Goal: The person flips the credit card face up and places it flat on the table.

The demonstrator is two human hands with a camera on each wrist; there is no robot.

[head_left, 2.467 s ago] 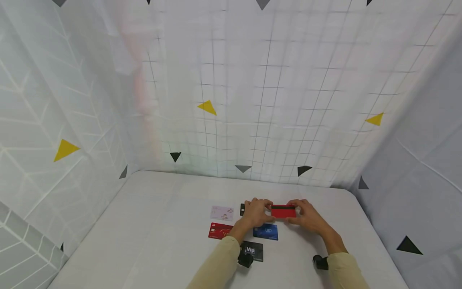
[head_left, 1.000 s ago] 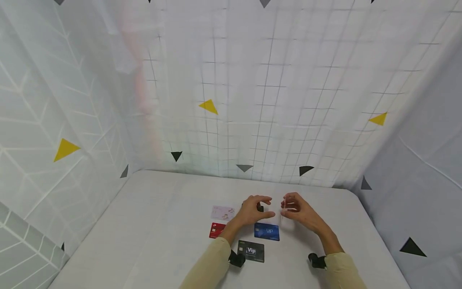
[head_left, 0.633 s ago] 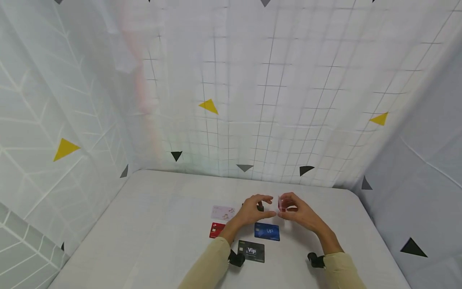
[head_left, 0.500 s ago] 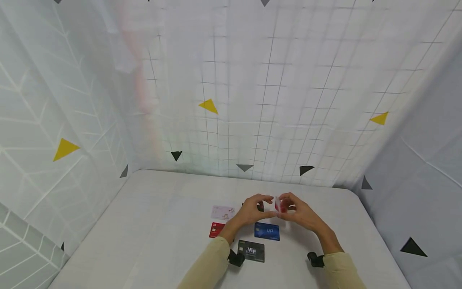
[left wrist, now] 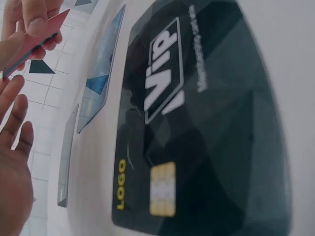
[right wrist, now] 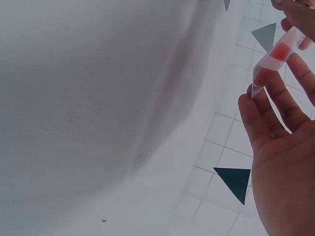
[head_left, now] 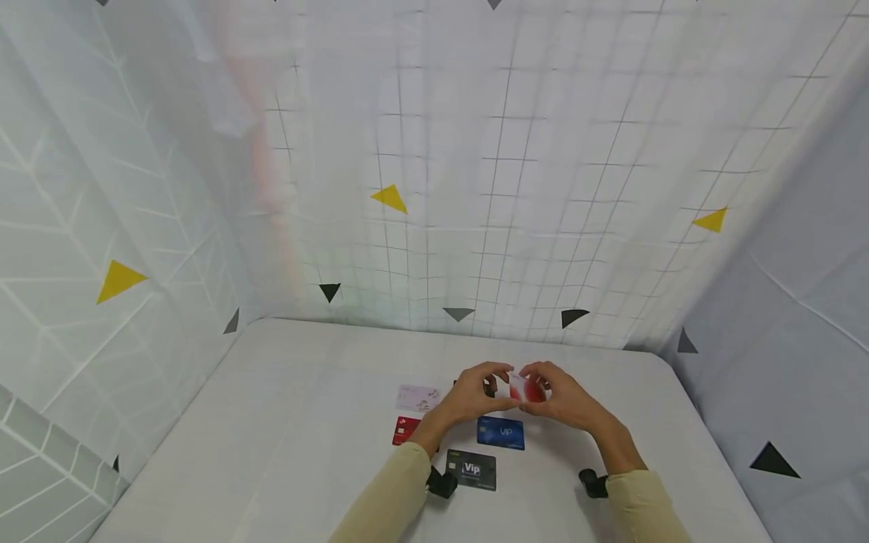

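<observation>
A bank-style card (head_left: 528,389), white with red patches on the side facing the head camera, stands upright between both hands above the table. My right hand (head_left: 569,400) pinches it between thumb and fingers. My left hand (head_left: 471,396) has its thumb and fingertips at the card's left edge. In the left wrist view the other face of the card (left wrist: 43,35) is red with a dark stripe, and the left thumb overlaps it. In the right wrist view the card (right wrist: 278,55) lies against the right fingertips.
On the white table (head_left: 305,422) lie a pale pink card (head_left: 417,397), a blue VIP card (head_left: 501,433) and a black Vip card (head_left: 471,469). The left arm partly covers a red card (head_left: 405,430); a dark card is mostly hidden behind the left hand. Patterned curtains enclose the table.
The card has turned from its red striped face, through edge-on, to its white-and-red face in the head view. The left hand came off it, then returned to its edge.
</observation>
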